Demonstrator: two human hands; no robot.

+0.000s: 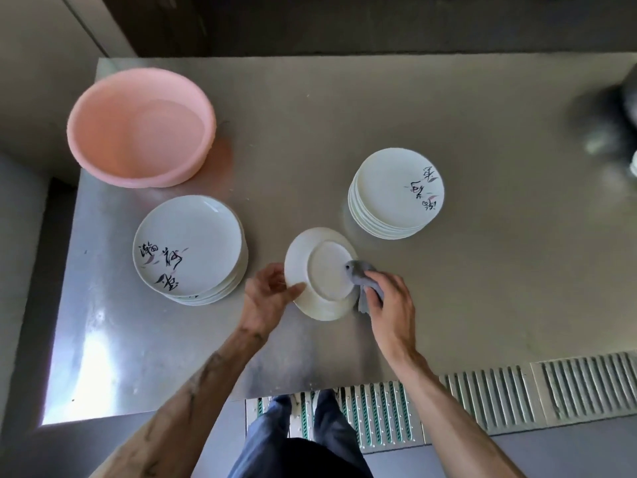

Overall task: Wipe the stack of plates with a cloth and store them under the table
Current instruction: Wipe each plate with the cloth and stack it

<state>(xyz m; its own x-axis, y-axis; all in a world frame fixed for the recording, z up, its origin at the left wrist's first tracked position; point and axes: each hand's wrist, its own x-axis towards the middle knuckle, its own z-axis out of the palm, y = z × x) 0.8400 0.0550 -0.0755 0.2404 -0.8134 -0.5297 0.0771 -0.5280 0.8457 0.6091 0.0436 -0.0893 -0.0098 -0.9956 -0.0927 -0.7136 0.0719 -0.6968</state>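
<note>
- Two stacks of white patterned ceramic plates are seen on the steel worktop point(482, 305): the left stack point(189, 248) near the pink plastic basin point(141, 127), the right stack point(396, 194) further from the basin.
- One single white plate point(319, 274) is held upside down between the stacks, well apart from the basin.
- Left hand point(267, 298) fingers are clamped on its rim.
- Right hand point(389, 305) fingers are closed on the grey cloth point(362, 276), pressed to the underside.
- Which stack is wiped cannot be told; nothing appears stored yet.

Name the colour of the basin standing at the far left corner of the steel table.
Pale pink, all over. The basin shows best in the head view.
</note>
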